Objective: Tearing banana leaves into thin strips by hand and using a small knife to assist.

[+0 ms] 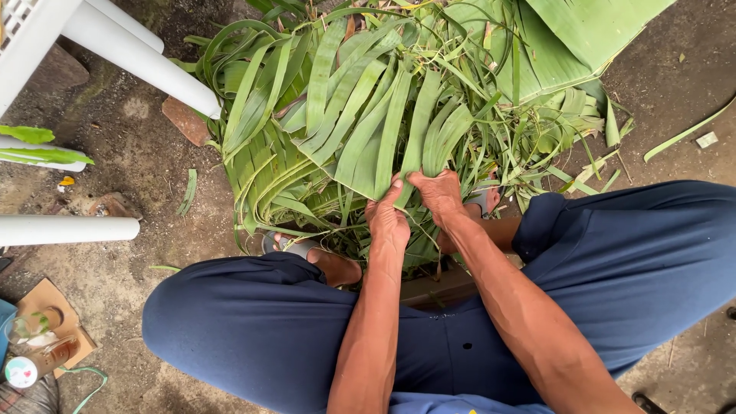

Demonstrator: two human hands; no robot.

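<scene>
Strips [383,130] of long green leaf

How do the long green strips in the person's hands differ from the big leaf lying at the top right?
The leaf strips are narrow, many and fanned out in a loose pile; the broad leaf is one wide, flat sheet. The left hand and right hand grip the strips at their base, while the broad leaf lies untouched behind them. Both are green and rest on the dirt ground.

Both hands' fingertips are buried in the leaf strips [383,130]. The banana leaf [567,38] and white chair [46,31] run off the top edge; the bottle [34,360] is blurred.
</scene>
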